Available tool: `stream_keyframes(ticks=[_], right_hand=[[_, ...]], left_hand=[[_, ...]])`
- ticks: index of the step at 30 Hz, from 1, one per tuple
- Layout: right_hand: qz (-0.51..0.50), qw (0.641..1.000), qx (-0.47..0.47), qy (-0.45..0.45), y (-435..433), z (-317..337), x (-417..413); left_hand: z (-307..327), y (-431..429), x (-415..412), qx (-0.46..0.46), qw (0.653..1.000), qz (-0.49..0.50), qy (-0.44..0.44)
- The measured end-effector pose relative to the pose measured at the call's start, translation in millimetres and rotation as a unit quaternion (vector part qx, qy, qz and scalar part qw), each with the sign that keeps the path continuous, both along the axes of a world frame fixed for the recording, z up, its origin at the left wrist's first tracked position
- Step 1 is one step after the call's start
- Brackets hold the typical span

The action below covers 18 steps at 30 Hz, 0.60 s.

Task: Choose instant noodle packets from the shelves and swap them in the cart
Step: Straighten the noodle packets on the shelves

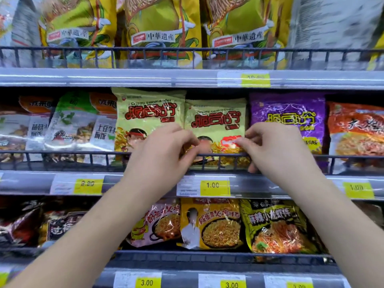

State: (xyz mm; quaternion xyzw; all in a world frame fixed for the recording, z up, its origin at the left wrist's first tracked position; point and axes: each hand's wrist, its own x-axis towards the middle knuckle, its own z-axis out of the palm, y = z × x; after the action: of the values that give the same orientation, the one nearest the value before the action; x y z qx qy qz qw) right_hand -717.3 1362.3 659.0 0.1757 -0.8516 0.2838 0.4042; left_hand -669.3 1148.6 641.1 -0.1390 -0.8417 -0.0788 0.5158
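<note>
So the fingers of the left hand are curled in, pinching the left edge of a pale green noodle packet. The right hand does the same on the right edge, thumb tucked lower by the wire rail. Grabbing both sides makes sense, since the packet stands upright behind that rail on the middle shelf and probably has to come up and over it. It's snug against a matching green packet on its left, with a purple packet just beside it on the right, so a two-handed pinch likely keeps the neighbours from tipping. A yellow price tag reading 1.00 sits right below. Can't see the cart anywhere.
</note>
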Motion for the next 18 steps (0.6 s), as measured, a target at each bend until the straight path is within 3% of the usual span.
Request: stream_keyframes(ticks=[4, 7, 11, 14, 18], right_hand=[[0.023, 0.999, 0.03, -0.03, 9, 0, 3], [0.062, 0.998, -0.012, -0.024, 43, -5, 15], [-0.031, 0.989, -0.113, 0.09, 95, -18, 11], [-0.092, 0.988, -0.072, 0.105, 115, -28, 1], [-0.099, 0.99, -0.036, 0.09, 130, -33, -7]], left_hand=[[-6, 12, 1, -0.003, 0.999, -0.035, 0.005], [-9, 27, 0, -0.007, 0.997, -0.076, 0.006], [-9, 60, -12, -0.005, 0.992, -0.123, 0.011], [-9, 89, -24, -0.028, 0.993, -0.116, 0.006], [-19, 105, -32, -0.071, 0.996, -0.05, 0.032]])
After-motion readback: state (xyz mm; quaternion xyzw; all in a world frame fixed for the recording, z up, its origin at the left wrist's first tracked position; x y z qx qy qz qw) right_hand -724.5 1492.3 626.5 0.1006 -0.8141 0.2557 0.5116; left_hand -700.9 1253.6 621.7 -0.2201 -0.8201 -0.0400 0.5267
